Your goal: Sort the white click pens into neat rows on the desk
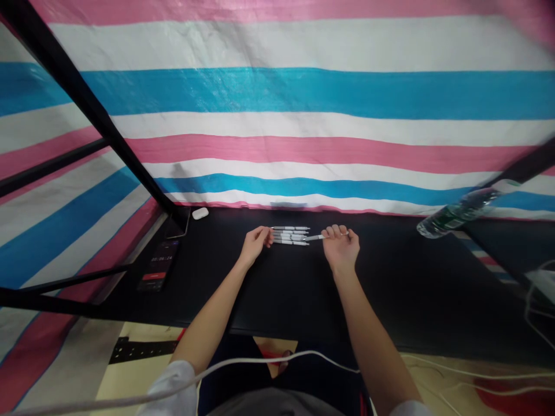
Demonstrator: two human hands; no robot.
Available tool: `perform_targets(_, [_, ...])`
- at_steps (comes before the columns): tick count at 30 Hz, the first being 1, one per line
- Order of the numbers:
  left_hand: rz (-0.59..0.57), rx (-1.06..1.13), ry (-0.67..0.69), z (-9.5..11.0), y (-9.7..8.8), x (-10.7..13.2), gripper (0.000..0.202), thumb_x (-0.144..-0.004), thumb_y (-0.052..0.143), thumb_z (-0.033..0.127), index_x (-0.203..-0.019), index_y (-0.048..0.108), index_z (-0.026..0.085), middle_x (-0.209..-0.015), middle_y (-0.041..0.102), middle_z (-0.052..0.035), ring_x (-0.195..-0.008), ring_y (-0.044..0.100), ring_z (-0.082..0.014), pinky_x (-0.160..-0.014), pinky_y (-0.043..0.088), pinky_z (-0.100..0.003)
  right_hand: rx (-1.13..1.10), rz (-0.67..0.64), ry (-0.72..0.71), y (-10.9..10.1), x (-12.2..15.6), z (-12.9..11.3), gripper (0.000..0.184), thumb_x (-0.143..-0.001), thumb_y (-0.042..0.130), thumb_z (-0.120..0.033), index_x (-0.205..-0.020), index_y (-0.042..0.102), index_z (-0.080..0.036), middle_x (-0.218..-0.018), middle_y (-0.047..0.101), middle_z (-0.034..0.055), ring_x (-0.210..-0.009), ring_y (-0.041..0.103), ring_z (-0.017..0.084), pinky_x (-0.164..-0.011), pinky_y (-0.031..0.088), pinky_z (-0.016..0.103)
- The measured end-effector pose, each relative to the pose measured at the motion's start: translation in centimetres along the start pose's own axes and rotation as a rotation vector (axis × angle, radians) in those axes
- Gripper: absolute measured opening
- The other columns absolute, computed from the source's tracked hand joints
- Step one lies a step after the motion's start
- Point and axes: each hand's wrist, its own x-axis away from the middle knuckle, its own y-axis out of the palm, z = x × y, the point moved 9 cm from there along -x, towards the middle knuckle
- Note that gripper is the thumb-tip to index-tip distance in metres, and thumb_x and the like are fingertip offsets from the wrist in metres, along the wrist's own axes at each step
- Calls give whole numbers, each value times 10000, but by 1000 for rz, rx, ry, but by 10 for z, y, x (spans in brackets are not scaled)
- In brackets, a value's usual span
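Phone [156,266] lies far left of the left hand, face up on the black table [390,277], its screen showing timer digits too small to read exactly. Beyond it, a white earbud case [200,213] sits near the table's back edge, beside a dark flat slab [177,224] that is hard to make out.

The left hand [256,245] rests palm down with its fingers loosely curled, holding nothing that shows. Its fingertips [269,238] are at the left ends of five white pens [290,235], which lie side by side in a tight row between the two hands. Whether they touch cannot be told, and the narrow gaps make the count of five slightly uncertain.

The right hand [340,245] is closed around a sixth pen [318,237], gripping it in curled fingers. The pen's tip points left, just short of the row, and its far end pokes out to the right of the hand.

Further right, a blurred water bottle [457,214] hangs above the table's edge, partly cut off by motion. A striped tarp [277,92] fills the background behind a black metal frame [87,115].
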Motion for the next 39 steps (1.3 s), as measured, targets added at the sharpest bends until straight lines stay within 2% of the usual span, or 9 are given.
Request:
perform_targets(8, [-1,-4,-10,-1,1,0,358,-814,601,470,-804,668,119,-659,597,-30,-570,541,-106,-529,436,-233,1,32,-20,-2,1,-2,294,-872,393,-341,-621,312,-210,-596,246,-50,-523,331,113,-535,400,266])
perform_targets(17, [1,-6,-14,2,1,1,370,-802,607,491,-802,669,126,-659,591,-28,-573,536,-109,-527,430,-236,129,64,-60,-2,4,-8,388,-888,351,-505,-617,329,-228,-614,251,-45,-527,342,134,-552,426,321])
perform_targets(23, [-2,-27,-13,1,1,1,380,-804,604,497,-802,670,122,-657,593,-31,-579,543,-112,-532,434,-237,111,43,-58,0,4,-7,322,-887,376,-341,-602,293,-215,-602,204,-49,-512,288,127,-536,396,295])
perform_targets(29, [-11,-28,0,-1,0,0,386,-815,594,499,-805,675,121,-656,597,-32,-571,540,-108,-528,433,-233,86,22,-43,4,5,-6,379,-901,365,-470,-616,302,-227,-603,237,-45,-527,328,136,-537,422,310])
perform_targets(31, [-10,-31,1,-2,0,0,388,-814,595,502,-803,675,123,-646,594,-30,-567,539,-108,-529,438,-232,104,7,-38,6,5,-5,352,-889,420,-434,-626,310,-228,-610,248,-46,-533,346,133,-569,445,319])
perform_targets(34, [-14,-49,-4,-4,3,0,392,-807,602,509,-797,673,124,-649,596,-33,-561,542,-112,-497,425,-222,126,-7,-21,9,6,1,302,-856,476,-342,-628,316,-227,-624,265,-46,-550,363,127,-646,482,336])
perform_targets(37, [-49,-128,12,-6,13,3,388,-808,610,499,-837,695,122,-681,624,-44,-523,518,-100,-450,380,-209,190,-35,61,14,10,20,347,-854,473,-395,-613,286,-228,-621,249,-50,-554,367,125,-736,506,361])
perform_targets(39, [-98,-198,51,-5,22,8,363,-797,642,464,-916,720,130,-710,653,-50,-521,510,-95,-475,391,-212,239,-64,116,18,16,35,392,-854,477,-423,-598,254,-226,-610,229,-52,-542,355,123,-776,509,371])
